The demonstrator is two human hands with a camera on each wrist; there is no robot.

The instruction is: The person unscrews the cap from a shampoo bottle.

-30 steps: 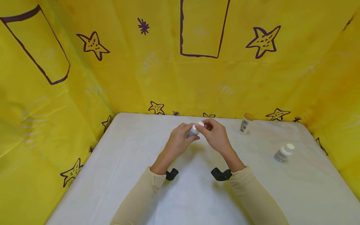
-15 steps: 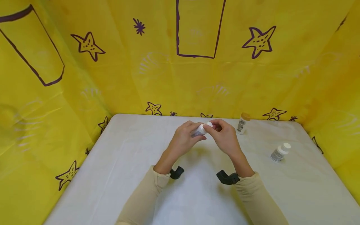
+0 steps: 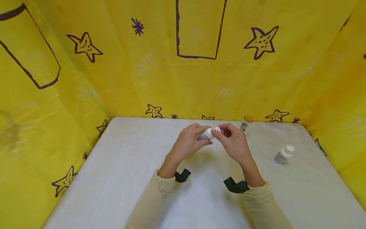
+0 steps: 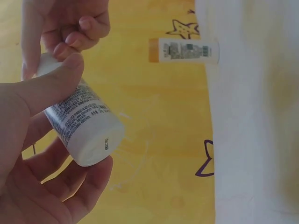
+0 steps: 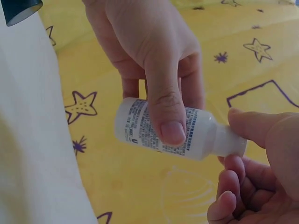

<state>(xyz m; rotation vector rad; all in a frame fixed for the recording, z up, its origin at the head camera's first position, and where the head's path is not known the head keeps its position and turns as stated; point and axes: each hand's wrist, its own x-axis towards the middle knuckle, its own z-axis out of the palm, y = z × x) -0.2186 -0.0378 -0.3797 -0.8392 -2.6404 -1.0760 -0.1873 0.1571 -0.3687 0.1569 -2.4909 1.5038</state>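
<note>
Since the first head frame, left hand (image 3: 187, 141) and right hand (image 3: 235, 144) have shifted rightward over the white-covered table (image 3: 120, 181), carrying a small white bottle (image 3: 205, 135); the right hand now covers part of the orange-capped bottle (image 3: 245, 124).

Head view: held bottle is tilted above the table, white cap (image 3: 218, 129) toward the right hand. Left fingers and thumb grip its body; right thumb and fingers pinch the cap. Orange-capped bottle stands near the far edge; a white-capped bottle (image 3: 281, 157) stands farther right.

Left wrist view: left thumb lies across the bottle, its base (image 4: 100, 143) facing the camera.

Right wrist view: printed label (image 5: 154, 123) visible, left thumb over it; cap seated on the neck.
</note>
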